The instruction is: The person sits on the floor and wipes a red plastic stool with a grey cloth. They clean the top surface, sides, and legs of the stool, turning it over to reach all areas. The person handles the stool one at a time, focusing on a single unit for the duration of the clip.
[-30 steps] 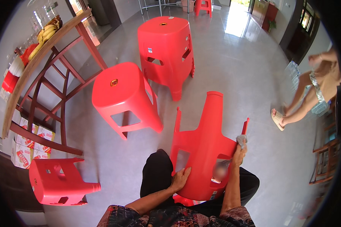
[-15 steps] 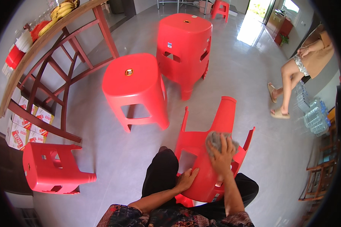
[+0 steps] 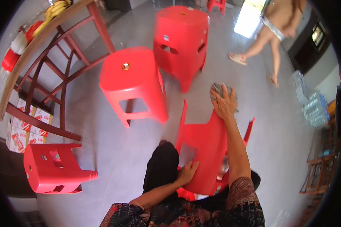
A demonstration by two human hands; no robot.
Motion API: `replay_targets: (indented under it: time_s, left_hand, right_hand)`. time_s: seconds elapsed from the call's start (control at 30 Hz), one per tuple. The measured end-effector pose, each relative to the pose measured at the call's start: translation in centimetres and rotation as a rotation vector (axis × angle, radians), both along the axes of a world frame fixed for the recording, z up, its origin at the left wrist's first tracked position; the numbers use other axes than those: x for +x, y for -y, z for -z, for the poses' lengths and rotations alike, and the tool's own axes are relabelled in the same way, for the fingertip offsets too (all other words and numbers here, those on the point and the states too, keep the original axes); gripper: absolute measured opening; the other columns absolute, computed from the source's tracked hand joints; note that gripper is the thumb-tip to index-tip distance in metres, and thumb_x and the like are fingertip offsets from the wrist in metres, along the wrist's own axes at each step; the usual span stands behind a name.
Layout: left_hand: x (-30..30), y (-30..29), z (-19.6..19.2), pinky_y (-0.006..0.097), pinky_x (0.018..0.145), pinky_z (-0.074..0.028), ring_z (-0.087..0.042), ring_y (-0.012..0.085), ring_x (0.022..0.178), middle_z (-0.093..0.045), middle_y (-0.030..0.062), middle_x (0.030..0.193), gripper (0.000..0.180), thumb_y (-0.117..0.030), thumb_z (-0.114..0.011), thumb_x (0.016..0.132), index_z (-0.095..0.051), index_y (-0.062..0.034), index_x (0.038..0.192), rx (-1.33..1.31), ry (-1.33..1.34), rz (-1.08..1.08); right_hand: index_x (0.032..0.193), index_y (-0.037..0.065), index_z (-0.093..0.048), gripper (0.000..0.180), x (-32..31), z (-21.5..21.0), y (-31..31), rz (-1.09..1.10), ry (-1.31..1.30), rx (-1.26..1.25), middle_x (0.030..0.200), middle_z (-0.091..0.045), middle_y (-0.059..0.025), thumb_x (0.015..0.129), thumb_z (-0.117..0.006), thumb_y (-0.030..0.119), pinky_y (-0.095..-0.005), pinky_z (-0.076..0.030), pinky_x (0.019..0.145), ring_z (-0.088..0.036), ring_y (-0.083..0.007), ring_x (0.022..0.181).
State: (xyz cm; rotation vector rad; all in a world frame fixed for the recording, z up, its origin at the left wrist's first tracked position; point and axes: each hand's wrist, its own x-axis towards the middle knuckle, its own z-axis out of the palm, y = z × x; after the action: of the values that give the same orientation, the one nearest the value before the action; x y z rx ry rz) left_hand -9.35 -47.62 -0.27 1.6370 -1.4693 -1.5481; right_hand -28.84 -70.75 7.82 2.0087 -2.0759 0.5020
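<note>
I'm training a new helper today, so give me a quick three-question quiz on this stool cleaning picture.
1. True or false: the right hand presses a grey cloth on the tipped red stool.
2. What does the left hand touch?
A. wooden table
B. tipped red stool
C. cardboard boxes
3. How many other red stools stand upright just ahead?

Key: 1 true; 2 B; 3 two.

Upright stools (image 3: 134, 85) crowd ahead-left; bare floor (image 3: 276, 125) lies open rightward.
</note>
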Motion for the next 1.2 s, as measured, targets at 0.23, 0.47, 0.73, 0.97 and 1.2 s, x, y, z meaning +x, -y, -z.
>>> replay_targets:
  time_s: [0.23,0.47,0.73,0.97,1.2]
  left_hand:
    - [0.0,0.0,1.5,0.042,0.091,-0.042,-0.057,0.0412,0.108,-0.061,0.0311,0.103,0.076,-0.058,-0.020,0.097,-0.060,0.0055,0.110,0.122,-0.120,-0.115]
    - [-0.7,-0.1,2.4,0.033,0.105,-0.033,-0.046,0.0241,0.123,-0.050,0.0116,0.133,0.081,-0.065,-0.013,0.095,-0.043,-0.0014,0.136,0.193,-0.590,-0.208]
    - [0.5,0.4,0.0,0.032,0.098,-0.041,-0.055,0.0208,0.112,-0.059,0.0088,0.122,0.080,-0.069,-0.022,0.093,-0.056,-0.0037,0.125,0.319,-0.598,-0.146]
    - [0.2,0.7,0.1,0.027,0.087,-0.046,-0.059,0.0144,0.097,-0.064,0.0061,0.109,0.047,-0.042,-0.052,0.095,-0.061,0.0000,0.114,0.248,-0.516,-0.070]
    - [0.3,0.5,0.0,0.023,0.076,-0.047,-0.059,0.0084,0.083,-0.066,0.0023,0.096,0.035,-0.035,-0.060,0.094,-0.064,-0.0004,0.101,0.260,-0.503,-0.126]
  right_hand:
    - [0.115,0.036,-0.064,0.039,2.8,1.0,-11.7,-0.166,-0.019,-0.012,0.151,-0.031,-0.0026,0.077,-0.068,0.035,-0.0715,-0.026,0.095,-0.021,-0.0425,0.138]
    - [0.113,0.030,-0.067,0.038,6.1,1.0,-26.7,-0.245,0.120,0.136,0.148,-0.034,-0.0069,0.076,-0.067,0.037,-0.0738,-0.019,0.097,-0.024,-0.0411,0.137]
    - [0.126,0.028,-0.058,0.046,6.9,3.1,-32.2,-0.296,0.202,0.014,0.146,-0.033,-0.0094,0.081,-0.062,0.033,-0.0625,-0.016,0.108,-0.025,-0.0368,0.136]
    - [0.139,0.024,-0.045,0.059,2.2,2.8,-21.1,-0.009,0.252,-0.171,0.144,-0.035,-0.0111,0.082,-0.061,0.029,-0.0566,-0.025,0.105,-0.030,-0.0351,0.134]
    - [0.142,0.020,-0.037,0.058,-7.3,8.7,-19.4,0.613,0.364,-0.076,0.127,-0.050,-0.0120,0.088,-0.055,0.033,-0.0488,-0.041,0.090,-0.048,-0.0328,0.114]
